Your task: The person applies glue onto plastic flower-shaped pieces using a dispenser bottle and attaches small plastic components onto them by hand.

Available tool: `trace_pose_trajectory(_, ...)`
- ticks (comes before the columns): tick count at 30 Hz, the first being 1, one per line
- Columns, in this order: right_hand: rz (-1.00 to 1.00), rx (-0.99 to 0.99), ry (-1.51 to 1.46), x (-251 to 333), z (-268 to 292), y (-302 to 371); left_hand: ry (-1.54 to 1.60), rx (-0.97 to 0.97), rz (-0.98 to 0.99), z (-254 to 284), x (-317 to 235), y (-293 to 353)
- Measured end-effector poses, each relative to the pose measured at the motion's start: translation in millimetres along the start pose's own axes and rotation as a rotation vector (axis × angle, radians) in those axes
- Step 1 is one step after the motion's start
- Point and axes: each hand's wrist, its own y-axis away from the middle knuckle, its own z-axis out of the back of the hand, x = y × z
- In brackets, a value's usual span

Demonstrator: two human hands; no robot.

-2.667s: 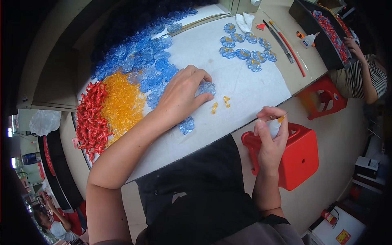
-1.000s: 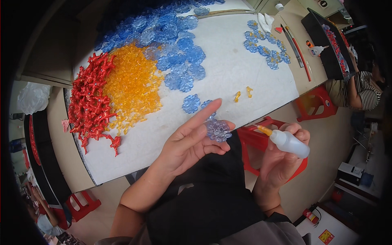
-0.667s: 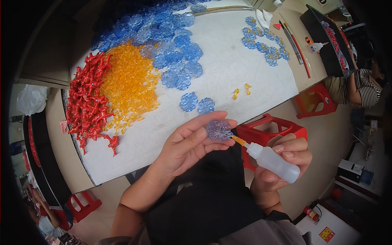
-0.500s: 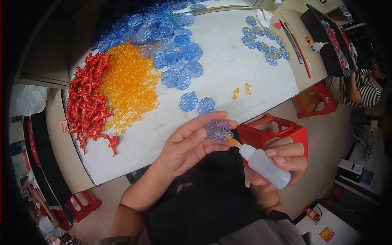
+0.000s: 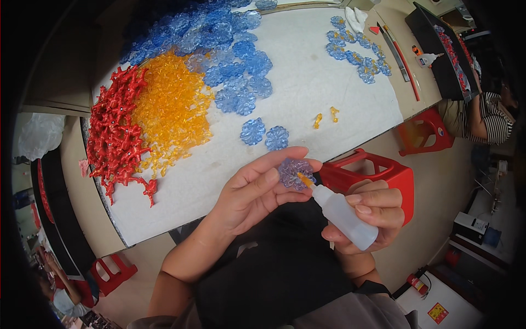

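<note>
Between the thumb and fingers of my left hand (image 5: 253, 189), a translucent bluish-purple plastic flower (image 5: 290, 169) is pinched above the table's near edge. My right hand (image 5: 381, 211) grips a whitish squeeze bottle (image 5: 345, 216), tilted so its narrow orange-yellow tip (image 5: 305, 180) lies over the flower's middle. Whether the tip touches the flower, I cannot tell. Just beyond my left hand, two blue plastic flowers (image 5: 252, 131) rest on the white table covering (image 5: 307, 71). Two small yellow pieces (image 5: 318, 121) lie farther right.
Heaps of red figures (image 5: 116, 129), yellow pieces (image 5: 172, 109) and blue flowers (image 5: 219, 33) cover the table's left and far side. Several blue flowers with yellow centres (image 5: 353, 57) lie at far right, near long thin tools (image 5: 397, 52). A red stool (image 5: 383, 170) stands beyond my right hand.
My right hand has moved the bottle left and slightly up, so its tip reaches farther over the flower. My left hand keeps its hold, nearly still.
</note>
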Motion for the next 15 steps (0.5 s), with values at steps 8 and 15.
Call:
trace_pose_trajectory(8, 0.026, 0.001, 0.049, -3.9, -2.0, -0.4, -0.017, 0.002, -0.008, 0.5, 1.4, 0.0)
trace_pose_trajectory(15, 0.007, -0.008, 0.043, -3.0, -2.8, 1.6, -0.012, -0.005, -0.002, 1.2, 2.6, 0.1)
